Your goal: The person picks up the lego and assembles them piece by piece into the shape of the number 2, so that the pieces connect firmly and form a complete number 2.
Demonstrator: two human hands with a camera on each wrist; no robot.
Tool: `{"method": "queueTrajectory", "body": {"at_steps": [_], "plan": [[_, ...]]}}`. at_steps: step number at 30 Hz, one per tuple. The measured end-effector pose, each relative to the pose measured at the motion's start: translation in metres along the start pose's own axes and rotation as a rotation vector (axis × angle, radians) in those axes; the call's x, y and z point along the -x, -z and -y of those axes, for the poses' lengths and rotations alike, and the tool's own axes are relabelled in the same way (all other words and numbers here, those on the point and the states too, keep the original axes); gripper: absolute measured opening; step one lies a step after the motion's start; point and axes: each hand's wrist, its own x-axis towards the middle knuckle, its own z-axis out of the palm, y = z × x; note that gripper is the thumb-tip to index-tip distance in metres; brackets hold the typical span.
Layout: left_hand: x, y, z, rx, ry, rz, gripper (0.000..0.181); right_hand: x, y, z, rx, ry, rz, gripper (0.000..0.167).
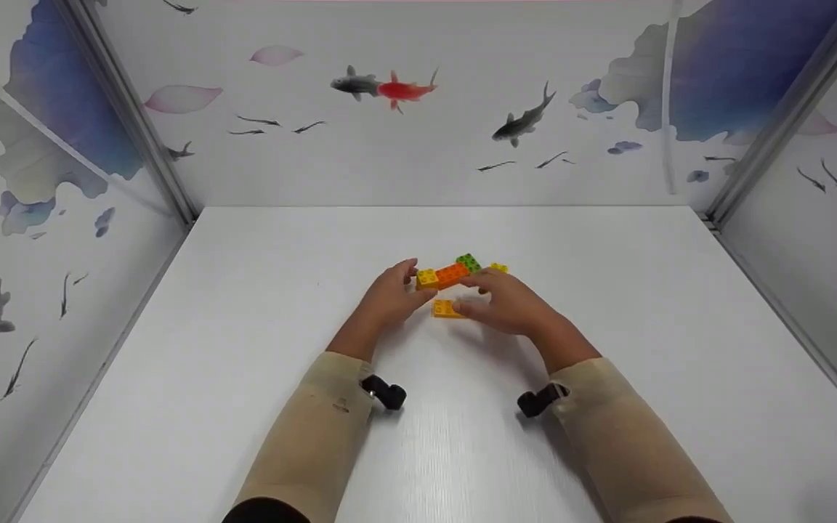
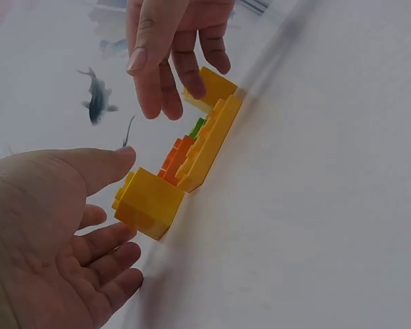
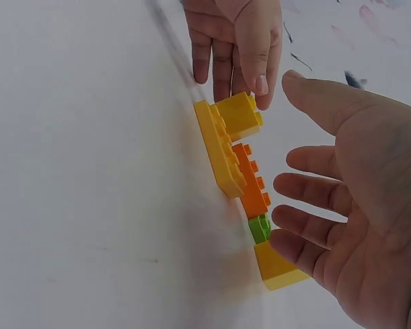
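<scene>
Five blocks are seen on the table [image 1: 644,290], just right of the centre of the head view, between the two hands. The orange block [image 1: 452,275] is placed in the middle, with the left yellow block [image 1: 427,279] at its left end and the green block [image 1: 468,261] above its right end. The long yellow block [image 1: 442,309] is set lower in the frame, and the right yellow block [image 1: 499,268] is at the upper right.

The left yellow block is bordered by the left hand [image 1: 394,294], whose thumb and fingers are held apart around it; whether it is touched cannot be told. The right hand [image 1: 504,299] is held over the right side of the group, its fingers loosely extended and nothing gripped.

The right yellow block is mostly hidden by the right hand in the head view, and the long yellow block's right end is covered by the thumb. Whether the orange and green blocks are joined cannot be made out.

Both forearms are covered by beige sleeves [image 1: 317,428] — cut off at the bottom edge. The back wall [image 1: 426,160] is decorated with painted fish.
</scene>
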Motion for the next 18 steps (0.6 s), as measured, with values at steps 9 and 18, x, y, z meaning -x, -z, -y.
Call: {"method": "queueTrajectory", "body": {"at_steps": [9, 18], "plan": [[-0.002, -0.005, 0.002, 0.095, 0.041, -0.064, 0.062, -0.008, -0.009, -0.006, -0.029, 0.010, 0.032, 0.045], [-0.002, -0.006, 0.001, 0.080, 0.026, -0.081, 0.046, -0.011, -0.013, -0.004, -0.036, -0.001, 0.027, 0.036]]}}
